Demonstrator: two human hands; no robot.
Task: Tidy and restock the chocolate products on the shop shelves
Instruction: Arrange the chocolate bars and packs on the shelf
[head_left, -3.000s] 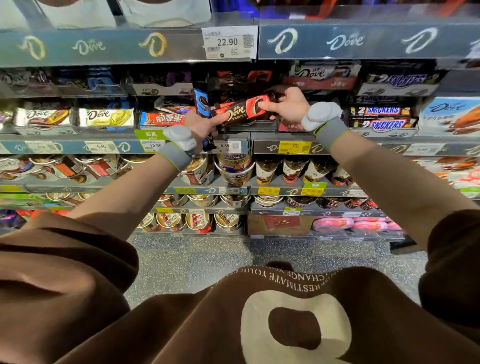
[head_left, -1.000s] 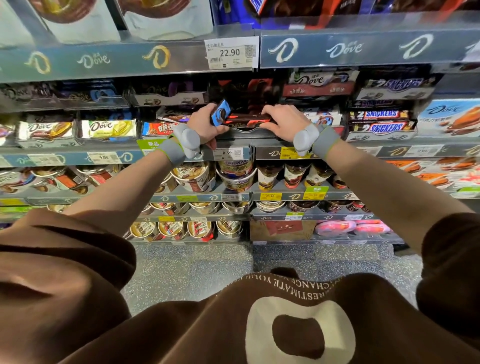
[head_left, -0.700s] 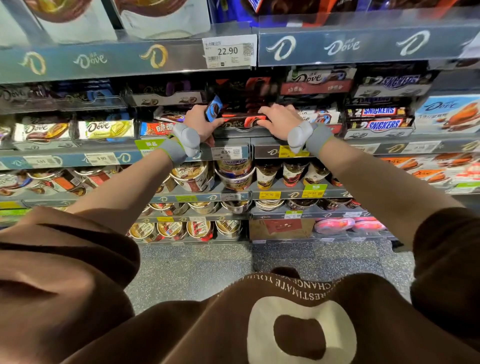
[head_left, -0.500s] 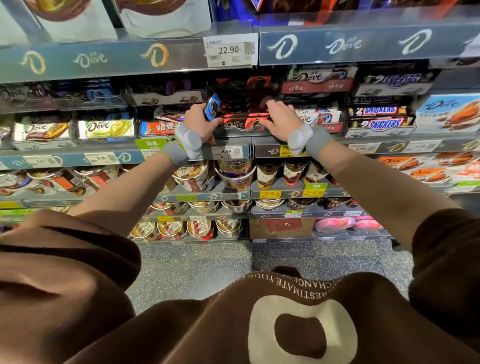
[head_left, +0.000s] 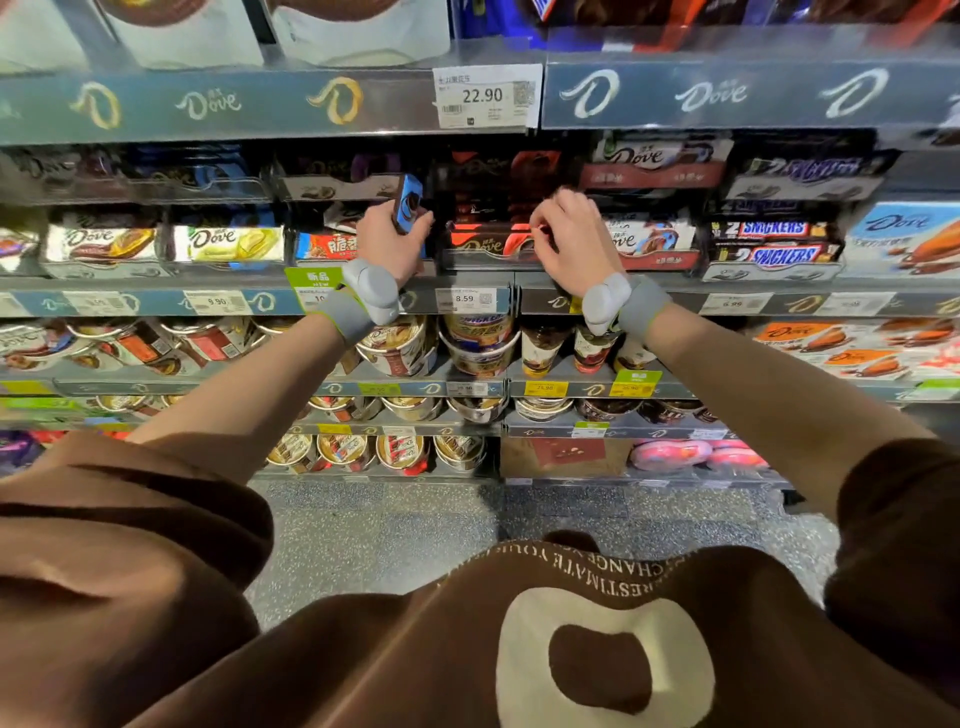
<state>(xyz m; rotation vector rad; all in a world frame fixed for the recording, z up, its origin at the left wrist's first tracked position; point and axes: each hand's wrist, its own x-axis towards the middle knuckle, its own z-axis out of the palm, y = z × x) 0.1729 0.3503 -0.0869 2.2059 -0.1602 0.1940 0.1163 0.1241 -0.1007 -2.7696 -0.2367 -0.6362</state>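
The left hand (head_left: 390, 240) gripped a blue chocolate bar (head_left: 407, 203), fingers and thumb curled round its lower half so that the bar stood nearly upright above the fist, just in front of the middle shelf. A grey wristband (head_left: 363, 304) with a pale block on it sat on that wrist.

The right hand (head_left: 569, 244) hovered palm down at the right end of the stack of red chocolate bars (head_left: 485, 240), its fingers bent and its fingertips (head_left: 535, 224) at the bars' red ends. Whether they pinched a wrapper or only touched it could not be told. A matching grey wristband (head_left: 623, 306) circled that wrist.

The red bars lay flat, piled in a clear tray (head_left: 483, 259) on the middle shelf, between the two hands and above a price tag (head_left: 470, 300) reading 8.59. Left of the blue bar lay a red-and-blue pack (head_left: 327, 245), then yellow bars (head_left: 228, 243) further left. Right of the right hand sat a white box of bars (head_left: 649, 236), and beyond it black peanut bars (head_left: 774, 241) stacked in two rows.

On the shelf below stood tubs (head_left: 397, 345) and small cups (head_left: 540, 348). The shelf edge overhead carried a tag (head_left: 483, 96) reading 22.90. Brown sleeves (head_left: 130, 519) filled the lower foreground.
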